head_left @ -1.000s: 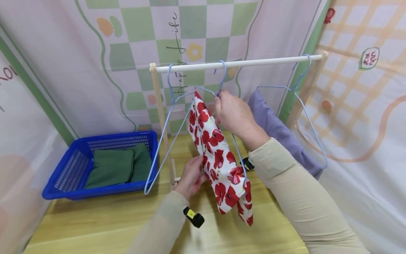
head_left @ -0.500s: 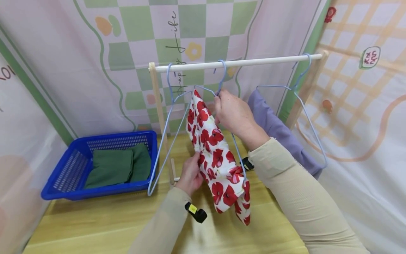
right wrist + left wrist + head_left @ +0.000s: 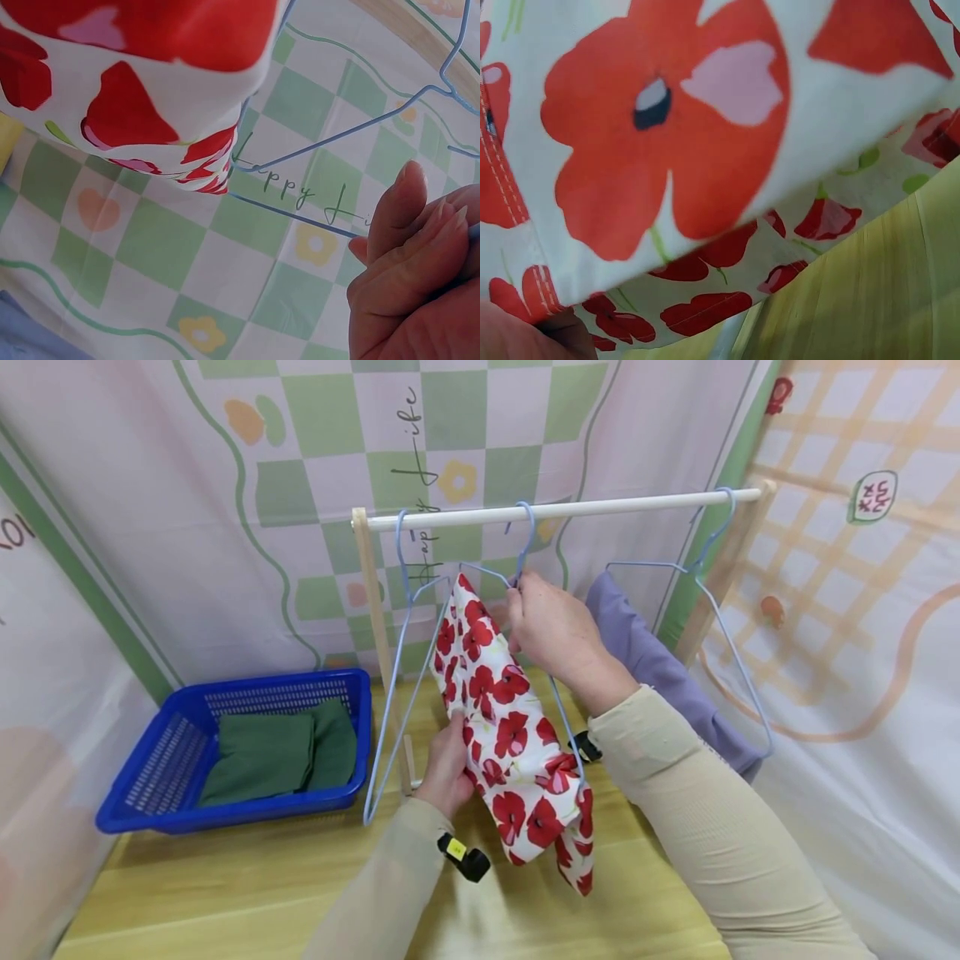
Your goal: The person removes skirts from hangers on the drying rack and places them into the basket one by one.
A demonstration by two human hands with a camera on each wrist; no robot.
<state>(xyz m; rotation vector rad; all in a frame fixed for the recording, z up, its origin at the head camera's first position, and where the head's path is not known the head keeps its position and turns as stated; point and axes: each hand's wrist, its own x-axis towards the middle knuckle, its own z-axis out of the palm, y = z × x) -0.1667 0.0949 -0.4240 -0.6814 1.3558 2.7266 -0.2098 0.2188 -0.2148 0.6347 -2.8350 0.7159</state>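
Note:
A white cloth with red poppies [image 3: 510,735] hangs folded over the middle blue wire hanger [image 3: 533,531], whose hook sits on the white rail. My right hand [image 3: 551,622] grips this hanger at its neck, just under the hook; in the right wrist view the fingers [image 3: 405,277] curl around the wire. Lower down, my left hand [image 3: 444,768] pinches the cloth's left edge. In the left wrist view the thumb [image 3: 517,337] lies by the stitched hem, and the other fingers are mostly hidden.
Left of the rack, a blue basket [image 3: 225,817] holds folded green cloth [image 3: 262,747]. Another blue hanger [image 3: 399,543] carries nothing near the left post. Purple cloth [image 3: 637,643] hangs on the right-hand hanger [image 3: 726,643]. A white rail [image 3: 622,508] spans the wooden posts.
My left hand has shifted slightly up and left, drawing the poppy cloth's left edge outward and spreading it wider. The left hanger has swung a little. My right hand stays at the hanger neck.

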